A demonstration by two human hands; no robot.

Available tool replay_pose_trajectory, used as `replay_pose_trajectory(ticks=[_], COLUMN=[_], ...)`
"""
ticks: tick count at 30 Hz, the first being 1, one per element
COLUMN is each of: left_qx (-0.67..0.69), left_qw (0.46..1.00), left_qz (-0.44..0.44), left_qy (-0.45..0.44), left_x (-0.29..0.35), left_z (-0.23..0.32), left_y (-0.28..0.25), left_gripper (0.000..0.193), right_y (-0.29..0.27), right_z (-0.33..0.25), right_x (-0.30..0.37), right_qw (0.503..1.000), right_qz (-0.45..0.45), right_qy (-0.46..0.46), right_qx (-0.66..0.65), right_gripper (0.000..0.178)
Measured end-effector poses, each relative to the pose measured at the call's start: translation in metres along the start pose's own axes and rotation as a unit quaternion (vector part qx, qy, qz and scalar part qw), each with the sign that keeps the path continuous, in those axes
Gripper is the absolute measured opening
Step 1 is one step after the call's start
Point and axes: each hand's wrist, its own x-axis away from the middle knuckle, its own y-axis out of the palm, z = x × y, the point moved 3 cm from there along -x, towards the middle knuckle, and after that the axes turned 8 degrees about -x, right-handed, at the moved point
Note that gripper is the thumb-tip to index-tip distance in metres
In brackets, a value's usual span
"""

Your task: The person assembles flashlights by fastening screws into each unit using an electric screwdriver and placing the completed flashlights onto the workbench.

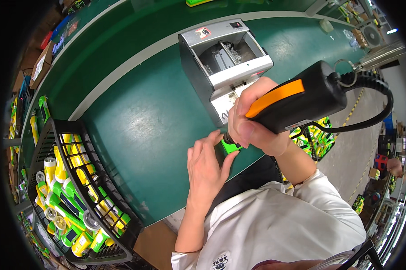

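Note:
My right hand [257,119] is wrapped round a black electric screwdriver [297,101] with an orange lever. The tool is tilted, its tip pointing down at a small bright green plastic part [230,146] near the table's front edge. Fingers and thumb of my left hand [206,164] hold that part from the left and the near side. Much of the part is hidden by both hands, so its full shape does not show. Just beyond them stands a grey screw feeder [221,58], with loose screws in its open top.
A black plastic basket [54,135] full of green and yellow flashlights stands at the left. More green and yellow pieces [322,135] lie in a container at the right, below the table [140,126]. A black cable [369,126] and a metal spring [383,55] run from the screwdriver.

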Motion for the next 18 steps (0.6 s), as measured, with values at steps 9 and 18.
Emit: replay_pose_trajectory(ticks=[9, 18], left_qx=[-0.008, 0.090], left_qw=[1.000, 0.995], left_qz=[0.002, 0.034], left_qy=[0.006, 0.004], left_x=[0.001, 0.003], left_z=[0.000, -0.004], left_y=[-0.004, -0.001], left_gripper=[0.064, 0.077], right_y=[0.011, 0.013], right_z=[0.007, 0.010], right_x=[-0.005, 0.008], right_qw=[0.998, 0.996], right_qz=[-0.062, -0.073], right_qy=[-0.001, 0.047], right_qx=[0.028, 0.024], right_gripper=[0.024, 0.019])
